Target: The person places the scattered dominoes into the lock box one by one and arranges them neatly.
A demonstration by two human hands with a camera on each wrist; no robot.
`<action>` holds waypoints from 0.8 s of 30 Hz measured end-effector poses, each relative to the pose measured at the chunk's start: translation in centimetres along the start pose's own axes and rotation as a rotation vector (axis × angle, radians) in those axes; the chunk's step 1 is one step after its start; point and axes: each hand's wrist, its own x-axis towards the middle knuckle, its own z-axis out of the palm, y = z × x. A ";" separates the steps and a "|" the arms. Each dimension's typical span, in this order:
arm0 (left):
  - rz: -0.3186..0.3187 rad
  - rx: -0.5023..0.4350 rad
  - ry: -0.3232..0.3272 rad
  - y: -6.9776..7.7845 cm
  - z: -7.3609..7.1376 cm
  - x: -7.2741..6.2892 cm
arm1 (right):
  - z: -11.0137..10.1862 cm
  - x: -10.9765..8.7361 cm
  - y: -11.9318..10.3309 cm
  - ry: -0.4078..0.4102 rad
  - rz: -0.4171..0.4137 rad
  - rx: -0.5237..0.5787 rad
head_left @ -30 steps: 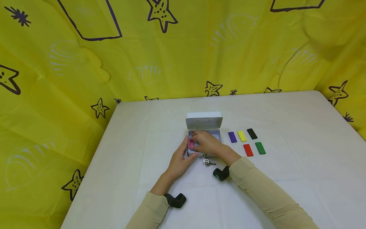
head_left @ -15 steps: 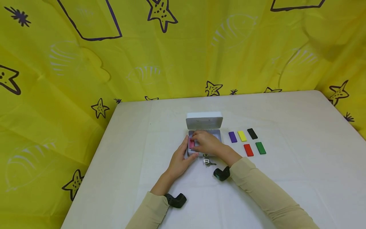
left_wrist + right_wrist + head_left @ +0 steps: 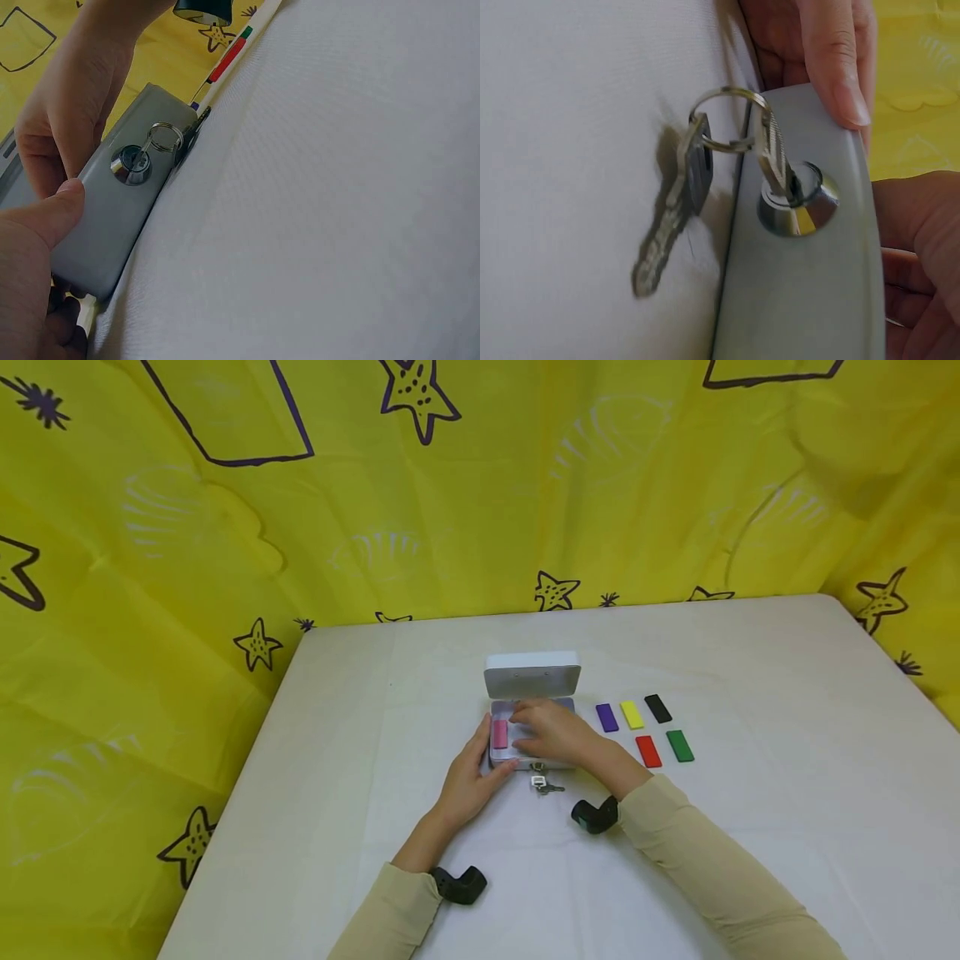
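A small light-grey metal cash box point(image 3: 112, 236) stands on the table, its lid point(image 3: 532, 681) raised. My left hand point(image 3: 463, 787) grips the near left corner, thumb at the front edge and fingers along the left side. Inside, at the left end, lies a pink rectangular block point(image 3: 500, 734). My right hand point(image 3: 558, 732) reaches into the box, thumb and fingers spread apart just right of the block. A key sits in the front lock point(image 3: 799, 202); a second key point(image 3: 664, 225) hangs from its ring. The right fingertips are hidden behind the box wall in both wrist views.
Right of the box lie purple point(image 3: 607, 717), yellow point(image 3: 632, 715), black point(image 3: 657, 708), red point(image 3: 648, 751) and green point(image 3: 680, 746) blocks, flat on the white-covered table point(image 3: 375, 735). A yellow patterned curtain point(image 3: 480, 510) hangs behind and to the left.
My right hand has let go of the pink block and moved slightly right, leaving it at the box's left end. My left hand keeps its grip on the box.
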 end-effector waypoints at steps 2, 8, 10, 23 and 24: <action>-0.005 -0.004 0.000 0.0 0.0 0.0 | -0.3 -0.2 0.0 -0.005 0.018 -0.003; -0.001 -0.006 -0.007 0.0 0.0 0.1 | -1.2 -1.1 0.2 -0.005 0.069 0.002; 0.000 -0.004 -0.008 0.0 0.1 0.2 | -1.4 -1.4 0.4 0.003 0.075 0.004; -0.003 -0.010 -0.011 0.1 0.1 0.0 | -2.6 -3.6 1.5 0.088 0.079 -0.025; -0.003 -0.008 -0.009 0.0 0.1 0.0 | -2.7 -3.8 1.5 0.096 0.076 -0.028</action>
